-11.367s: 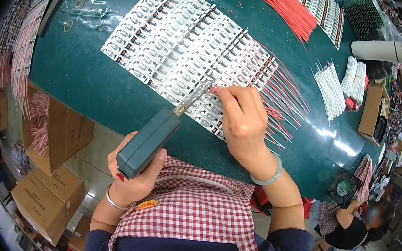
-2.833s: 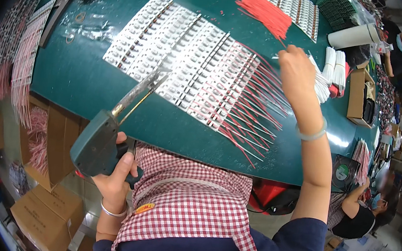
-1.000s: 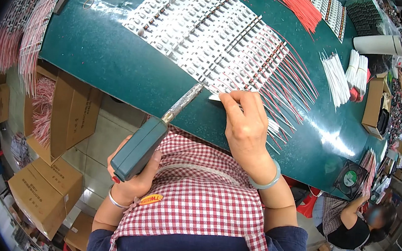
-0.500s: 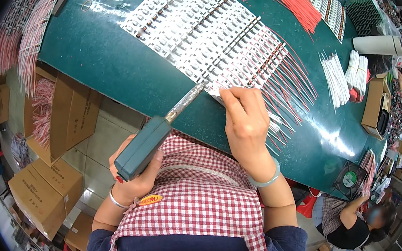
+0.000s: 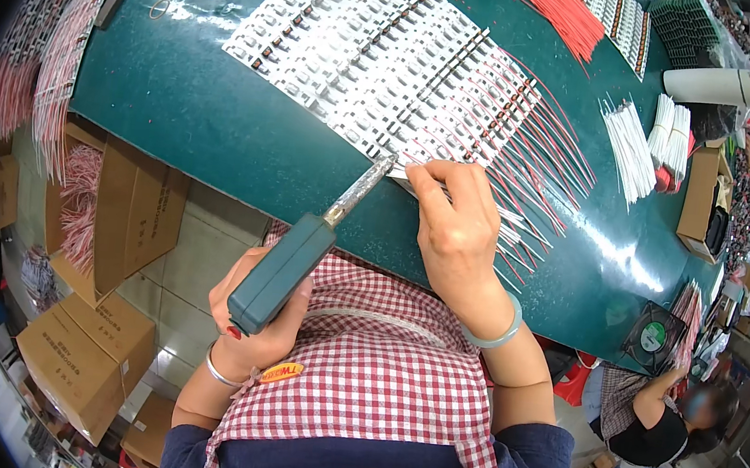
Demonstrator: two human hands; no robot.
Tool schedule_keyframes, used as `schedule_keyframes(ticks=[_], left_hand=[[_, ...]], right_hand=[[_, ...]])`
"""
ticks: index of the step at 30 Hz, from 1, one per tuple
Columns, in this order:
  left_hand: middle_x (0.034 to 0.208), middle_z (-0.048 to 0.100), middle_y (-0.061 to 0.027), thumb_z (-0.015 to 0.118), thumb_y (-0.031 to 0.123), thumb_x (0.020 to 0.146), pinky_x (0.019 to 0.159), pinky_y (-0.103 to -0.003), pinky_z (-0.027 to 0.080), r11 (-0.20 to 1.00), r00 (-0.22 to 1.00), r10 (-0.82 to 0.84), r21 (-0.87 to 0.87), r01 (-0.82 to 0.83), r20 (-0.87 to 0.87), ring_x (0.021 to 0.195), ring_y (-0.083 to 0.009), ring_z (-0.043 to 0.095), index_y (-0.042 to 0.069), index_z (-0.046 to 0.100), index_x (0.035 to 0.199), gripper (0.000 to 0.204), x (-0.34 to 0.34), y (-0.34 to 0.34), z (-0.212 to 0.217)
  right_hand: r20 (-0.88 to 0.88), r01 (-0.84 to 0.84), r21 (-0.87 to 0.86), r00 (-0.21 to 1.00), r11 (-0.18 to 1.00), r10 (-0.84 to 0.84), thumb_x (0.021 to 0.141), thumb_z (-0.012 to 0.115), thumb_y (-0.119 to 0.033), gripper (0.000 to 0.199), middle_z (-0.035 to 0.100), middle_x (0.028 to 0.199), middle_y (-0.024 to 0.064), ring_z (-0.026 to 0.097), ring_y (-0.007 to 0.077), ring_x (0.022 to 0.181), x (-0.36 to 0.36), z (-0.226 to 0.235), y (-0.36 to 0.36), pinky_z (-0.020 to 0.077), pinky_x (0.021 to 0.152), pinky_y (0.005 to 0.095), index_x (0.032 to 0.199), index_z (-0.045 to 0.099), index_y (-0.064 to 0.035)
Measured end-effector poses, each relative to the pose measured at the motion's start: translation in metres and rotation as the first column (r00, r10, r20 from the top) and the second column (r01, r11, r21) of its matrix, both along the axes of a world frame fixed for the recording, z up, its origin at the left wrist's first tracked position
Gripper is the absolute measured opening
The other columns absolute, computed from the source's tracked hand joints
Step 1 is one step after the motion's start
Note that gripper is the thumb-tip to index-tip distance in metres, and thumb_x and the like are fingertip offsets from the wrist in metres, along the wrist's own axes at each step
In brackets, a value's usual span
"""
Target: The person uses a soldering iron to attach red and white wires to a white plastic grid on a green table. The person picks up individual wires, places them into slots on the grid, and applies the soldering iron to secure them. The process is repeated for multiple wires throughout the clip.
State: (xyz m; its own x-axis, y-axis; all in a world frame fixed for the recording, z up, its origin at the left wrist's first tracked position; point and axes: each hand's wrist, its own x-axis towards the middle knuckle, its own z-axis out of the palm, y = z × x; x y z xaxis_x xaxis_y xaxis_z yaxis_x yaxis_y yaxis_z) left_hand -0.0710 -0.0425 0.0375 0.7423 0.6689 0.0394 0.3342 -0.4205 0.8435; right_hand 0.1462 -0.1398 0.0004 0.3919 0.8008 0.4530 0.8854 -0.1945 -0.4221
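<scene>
My left hand [image 5: 261, 304] is wrapped round the green body of a soldering iron [image 5: 283, 270]. The iron's silvery barrel points up and right, its tip at the near edge of a white circuit board panel [image 5: 322, 52]. Beside that tip my right hand [image 5: 457, 229] pinches a thin white wire [image 5: 399, 173], the fingers closed at the panel's edge. More white wires [image 5: 513, 227] stick out past the right hand. Red wires [image 5: 546, 152] fan out from the panel's right side. My fingers partly hide the wire.
The panel lies on a green table [image 5: 177, 101]. Bundles of red wires [image 5: 562, 15] and white wires [image 5: 627, 152] lie farther off. A small fan [image 5: 653, 335] stands at the right edge. Cardboard boxes [image 5: 88, 358] sit at lower left; another person [image 5: 660, 414] is at right.
The soldering iron and my left hand have shifted slightly up and to the right. My right hand stays nearly in place, still pinching the wire.
</scene>
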Motion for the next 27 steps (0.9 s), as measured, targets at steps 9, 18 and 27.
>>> schedule_keyframes(ticks=[9, 18, 27], left_hand=[[0.083, 0.064, -0.015, 0.073, 0.0, 0.073, 0.059, -0.03, 0.052, 0.992, 0.997, -0.02, 0.127, 0.011, 0.07, 0.066, -0.0233, 0.064, -0.005, 0.067, 0.089, 0.018, 0.006, -0.002, -0.003], [0.093, 0.07, -0.0183, 0.076, 0.008, 0.077, 0.069, -0.03, 0.055, 0.971, 0.999, -0.04, 0.235, 0.031, 0.032, 0.079, -0.0244, 0.07, -0.006, 0.068, 0.1, 0.028, -0.001, -0.001, 0.0], [0.092, 0.068, -0.0185, 0.075, -0.002, 0.071, 0.072, -0.034, 0.058, 0.993, 0.999, 0.044, 0.108, -0.047, 0.03, 0.082, -0.031, 0.071, -0.006, 0.069, 0.09, 0.02, -0.003, -0.006, -0.007]], right_hand=[[0.008, 0.0, -0.005, 1.0, 1.0, 0.0, 0.065, 0.063, 0.007, 0.033, 0.059, 0.091, 0.0109, 0.055, 0.0251, 0.08, -0.001, -0.002, 0.0, 0.0485, 0.063, 0.0335, 0.098, 0.066, 0.0043], [0.015, 0.001, 0.0, 1.0, 1.0, -0.001, 0.065, 0.063, 0.006, 0.034, 0.059, 0.09, 0.011, 0.055, 0.0251, 0.079, 0.0, -0.001, 0.0, 0.0483, 0.063, 0.0336, 0.099, 0.066, 0.004], [-0.007, -0.001, 0.024, 1.0, 1.0, 0.001, 0.066, 0.065, 0.005, 0.03, 0.059, 0.088, 0.0097, 0.056, 0.0246, 0.078, 0.003, 0.005, -0.002, 0.0481, 0.063, 0.0335, 0.096, 0.066, 0.0029]])
